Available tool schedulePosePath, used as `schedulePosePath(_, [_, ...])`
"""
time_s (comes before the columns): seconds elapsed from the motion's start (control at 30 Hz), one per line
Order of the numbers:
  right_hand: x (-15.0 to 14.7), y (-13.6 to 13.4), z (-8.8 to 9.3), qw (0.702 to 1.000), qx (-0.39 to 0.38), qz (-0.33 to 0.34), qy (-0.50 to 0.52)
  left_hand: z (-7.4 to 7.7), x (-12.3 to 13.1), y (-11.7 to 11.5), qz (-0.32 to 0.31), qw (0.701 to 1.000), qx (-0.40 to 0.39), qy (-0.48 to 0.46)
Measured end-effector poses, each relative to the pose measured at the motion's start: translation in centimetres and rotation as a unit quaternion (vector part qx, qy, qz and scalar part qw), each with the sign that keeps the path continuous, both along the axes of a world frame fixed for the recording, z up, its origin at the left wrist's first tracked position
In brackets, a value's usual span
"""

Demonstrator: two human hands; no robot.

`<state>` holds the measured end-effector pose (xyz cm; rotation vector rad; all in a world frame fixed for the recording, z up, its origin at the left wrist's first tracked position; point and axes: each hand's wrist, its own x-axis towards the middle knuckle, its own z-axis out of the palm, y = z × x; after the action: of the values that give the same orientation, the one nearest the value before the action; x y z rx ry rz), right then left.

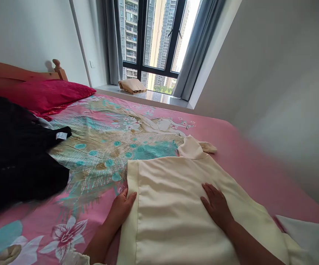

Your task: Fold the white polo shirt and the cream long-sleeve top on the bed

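A cream long-sleeved top [173, 198] lies spread over the bed, its hem band toward the left and one sleeve [191, 147] folded at the far side. My left hand [122, 208] is at the hem edge, thumb on top of the band and the other fingers mostly hidden at or under the cloth. Flat on the body of the top rests my right hand [217, 206], fingers stretched out and holding nothing. Small wrinkles run across the cloth between the two hands.
Black clothing [18, 154] with a white label lies on the left of the bed. Behind it is a red pillow [46, 94] by the wooden headboard [18, 75]. A tan folded item [132, 85] sits on the windowsill. White cloth [308, 232] lies at the right edge.
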<state>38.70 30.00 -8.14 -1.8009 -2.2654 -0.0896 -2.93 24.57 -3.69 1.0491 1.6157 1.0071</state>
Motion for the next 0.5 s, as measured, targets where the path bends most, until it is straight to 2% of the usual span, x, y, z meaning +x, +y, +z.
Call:
schedulePosePath(0.1, [-2.7, 0.5, 2.8, 0.994, -0.065, -0.057, 0.070, -0.3, -0.2, 0.4, -0.005, 1.000, 0.014, 0.013])
schedulePosePath(0.17, [-7.2, -0.2, 5.2, 0.977, -0.103, -0.106, 0.153, -0.5, -0.4, 0.5, 0.005, 1.000, 0.024, 0.006])
schedulePosePath(0.23, [-13.3, -2.0, 7.2, 0.978, -0.105, -0.045, 0.172, -0.8, -0.5, 0.5, 0.012, 0.999, 0.029, 0.019])
schedulePosePath(0.27, [-16.5, -3.1, 7.8, 0.978, -0.102, 0.007, 0.180, -1.1, -0.6, 0.5, 0.013, 0.999, 0.028, 0.037])
schedulePosePath(0.33, [-21.8, -5.0, 8.2, 0.951, -0.120, 0.210, 0.194, -1.8, -0.9, 0.7, 0.011, 0.996, 0.017, 0.087])
schedulePosePath(0.37, [-23.2, -5.4, 8.1, 0.931, -0.141, 0.285, 0.178, -2.2, -1.1, 0.9, 0.010, 0.993, 0.010, 0.115])
schedulePosePath(0.4, [-23.6, -5.2, 7.8, 0.921, -0.159, 0.318, 0.156, -2.6, -1.3, 1.1, 0.014, 0.990, 0.001, 0.143])
schedulePosePath(0.43, [-22.9, -4.6, 7.4, 0.923, -0.176, 0.317, 0.126, -3.0, -1.5, 1.3, 0.019, 0.985, -0.006, 0.169])
schedulePosePath(0.47, [-21.0, -3.5, 7.0, 0.933, -0.193, 0.289, 0.089, -3.3, -1.6, 1.5, 0.026, 0.981, -0.012, 0.193])
schedulePosePath(0.5, [-18.1, -2.0, 6.6, 0.953, -0.199, 0.222, 0.050, -3.5, -1.7, 1.8, 0.034, 0.976, -0.018, 0.216])
